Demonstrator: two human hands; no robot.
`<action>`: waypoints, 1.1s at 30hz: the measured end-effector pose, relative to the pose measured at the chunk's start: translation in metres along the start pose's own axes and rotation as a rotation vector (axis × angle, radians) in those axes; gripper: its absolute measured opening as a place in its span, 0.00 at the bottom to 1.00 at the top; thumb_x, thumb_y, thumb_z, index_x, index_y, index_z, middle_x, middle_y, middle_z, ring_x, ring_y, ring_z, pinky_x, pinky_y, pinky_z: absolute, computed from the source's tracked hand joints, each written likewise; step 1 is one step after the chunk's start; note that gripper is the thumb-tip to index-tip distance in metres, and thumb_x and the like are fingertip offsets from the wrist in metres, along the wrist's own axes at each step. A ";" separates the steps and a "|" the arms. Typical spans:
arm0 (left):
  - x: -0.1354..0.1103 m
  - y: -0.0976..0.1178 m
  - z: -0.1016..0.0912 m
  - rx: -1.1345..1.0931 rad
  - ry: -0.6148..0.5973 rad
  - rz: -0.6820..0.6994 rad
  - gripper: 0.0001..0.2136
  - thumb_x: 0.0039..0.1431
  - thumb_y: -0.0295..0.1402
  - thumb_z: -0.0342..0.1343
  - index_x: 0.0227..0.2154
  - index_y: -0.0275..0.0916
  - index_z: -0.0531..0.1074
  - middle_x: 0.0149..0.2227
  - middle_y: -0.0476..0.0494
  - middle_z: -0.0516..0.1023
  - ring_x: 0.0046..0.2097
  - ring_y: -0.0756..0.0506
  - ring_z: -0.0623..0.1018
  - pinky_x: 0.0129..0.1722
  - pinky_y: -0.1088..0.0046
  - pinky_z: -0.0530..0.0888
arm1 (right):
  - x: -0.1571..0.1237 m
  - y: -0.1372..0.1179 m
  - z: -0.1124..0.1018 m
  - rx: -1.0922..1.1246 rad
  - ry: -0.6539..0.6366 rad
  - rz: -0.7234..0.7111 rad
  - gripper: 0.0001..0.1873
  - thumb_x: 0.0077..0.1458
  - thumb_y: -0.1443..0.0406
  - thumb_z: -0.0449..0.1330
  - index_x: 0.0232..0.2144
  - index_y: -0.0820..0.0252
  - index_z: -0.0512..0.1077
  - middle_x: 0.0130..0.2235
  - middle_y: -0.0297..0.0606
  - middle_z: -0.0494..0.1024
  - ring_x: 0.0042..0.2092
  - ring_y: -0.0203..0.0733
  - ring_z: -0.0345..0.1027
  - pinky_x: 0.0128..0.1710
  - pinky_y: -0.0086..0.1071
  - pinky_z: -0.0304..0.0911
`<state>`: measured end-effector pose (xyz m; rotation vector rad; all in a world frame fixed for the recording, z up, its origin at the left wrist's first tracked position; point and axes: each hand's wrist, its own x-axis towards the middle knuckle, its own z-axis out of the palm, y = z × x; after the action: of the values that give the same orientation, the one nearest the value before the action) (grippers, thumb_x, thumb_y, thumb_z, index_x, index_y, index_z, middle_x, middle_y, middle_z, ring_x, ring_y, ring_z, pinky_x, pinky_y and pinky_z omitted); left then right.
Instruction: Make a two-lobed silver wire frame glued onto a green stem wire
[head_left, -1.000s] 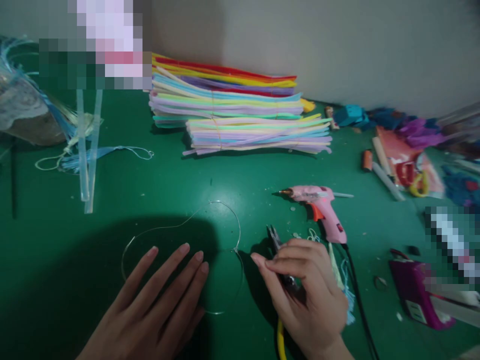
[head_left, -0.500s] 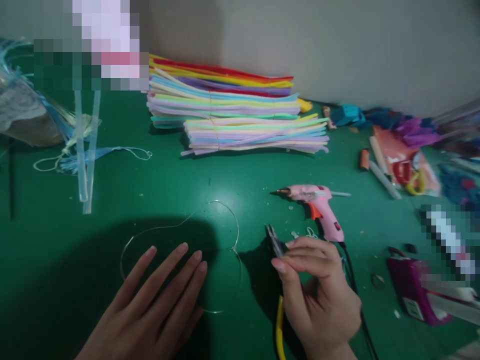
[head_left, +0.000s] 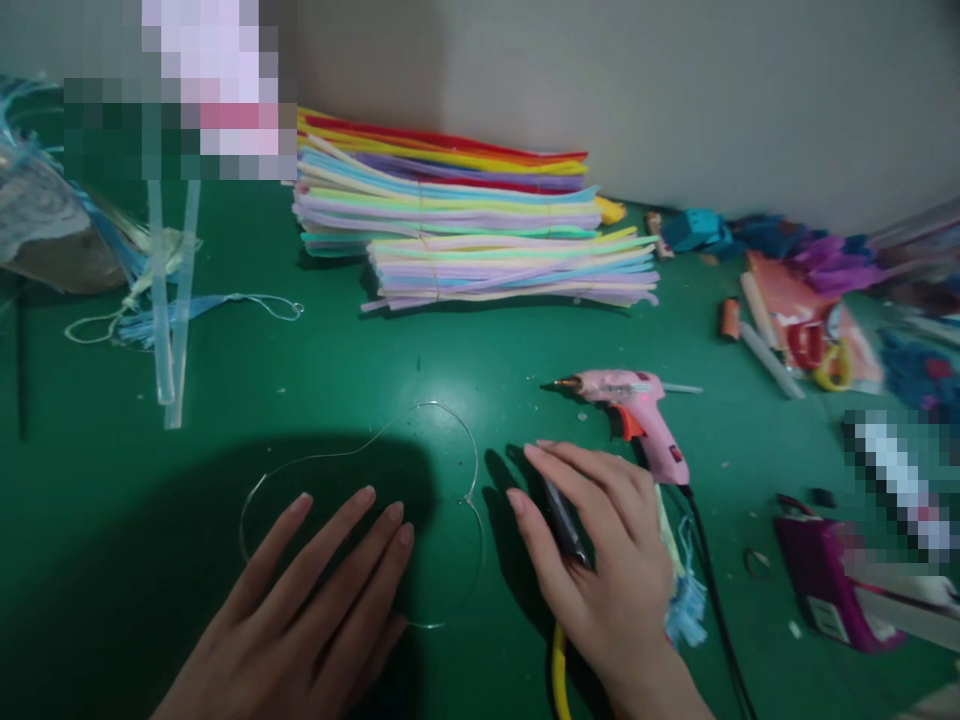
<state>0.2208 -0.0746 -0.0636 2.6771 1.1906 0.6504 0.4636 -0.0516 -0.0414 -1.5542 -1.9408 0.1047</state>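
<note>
My left hand (head_left: 300, 600): open, fingers spread over wire (head_left: 469, 498). My right hand (head_left: 611, 560): half-curled over pliers (head_left: 564, 525), grip unclear. Pliers: lengthwise, nose forward-left.

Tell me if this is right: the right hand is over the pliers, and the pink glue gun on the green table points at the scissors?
Not quite: the head view shows the pink glue gun pointing left, away from the scissors. The right hand is over the pliers, and the gun is on the green table.
</note>
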 end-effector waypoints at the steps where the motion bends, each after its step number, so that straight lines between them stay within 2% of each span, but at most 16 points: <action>1: 0.000 0.000 0.000 -0.002 0.001 0.001 0.21 0.65 0.37 0.57 0.58 0.33 0.70 0.59 0.41 0.74 0.65 0.37 0.66 0.69 0.51 0.51 | 0.001 -0.001 0.001 0.000 0.008 -0.017 0.13 0.56 0.73 0.64 0.45 0.62 0.76 0.45 0.44 0.78 0.47 0.46 0.69 0.50 0.44 0.63; 4: 0.000 0.000 0.000 0.001 0.006 0.002 0.21 0.64 0.37 0.57 0.57 0.33 0.71 0.59 0.41 0.75 0.64 0.37 0.67 0.69 0.51 0.52 | 0.001 -0.003 0.002 0.044 0.017 -0.067 0.09 0.54 0.74 0.64 0.38 0.61 0.79 0.40 0.42 0.78 0.43 0.45 0.68 0.47 0.44 0.64; 8: -0.001 0.000 0.000 0.001 -0.001 0.006 0.21 0.64 0.37 0.58 0.57 0.33 0.71 0.59 0.41 0.75 0.64 0.37 0.67 0.69 0.50 0.52 | -0.003 -0.007 0.002 0.099 -0.038 -0.098 0.04 0.53 0.71 0.66 0.31 0.60 0.80 0.37 0.41 0.77 0.41 0.46 0.68 0.45 0.46 0.64; 12: 0.000 0.000 0.001 -0.007 0.006 0.000 0.21 0.64 0.37 0.57 0.57 0.33 0.70 0.59 0.41 0.75 0.64 0.37 0.67 0.69 0.50 0.52 | -0.005 -0.010 0.002 0.080 -0.060 -0.120 0.05 0.53 0.68 0.67 0.35 0.59 0.81 0.40 0.42 0.77 0.45 0.49 0.65 0.47 0.48 0.65; 21: -0.002 0.000 0.001 0.000 -0.001 -0.004 0.22 0.64 0.38 0.57 0.57 0.33 0.70 0.59 0.41 0.74 0.65 0.37 0.67 0.69 0.50 0.52 | -0.008 -0.009 0.003 -0.009 -0.088 -0.159 0.09 0.53 0.68 0.67 0.39 0.58 0.82 0.42 0.43 0.77 0.46 0.51 0.65 0.49 0.47 0.63; 27: -0.001 0.000 0.001 -0.010 0.006 -0.002 0.22 0.64 0.37 0.57 0.58 0.33 0.69 0.60 0.42 0.74 0.64 0.37 0.67 0.69 0.51 0.52 | -0.005 -0.009 0.002 -0.004 -0.002 -0.191 0.08 0.54 0.70 0.65 0.38 0.60 0.81 0.40 0.41 0.77 0.43 0.44 0.69 0.49 0.43 0.62; 33: -0.002 0.000 -0.001 -0.002 0.007 0.001 0.22 0.64 0.37 0.58 0.57 0.32 0.70 0.59 0.40 0.74 0.64 0.37 0.67 0.69 0.50 0.52 | -0.007 -0.008 0.004 0.009 -0.088 -0.142 0.09 0.54 0.66 0.66 0.39 0.58 0.82 0.44 0.45 0.77 0.45 0.49 0.69 0.49 0.47 0.62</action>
<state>0.2197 -0.0759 -0.0636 2.6763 1.1901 0.6608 0.4557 -0.0592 -0.0443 -1.4228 -2.1099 0.1235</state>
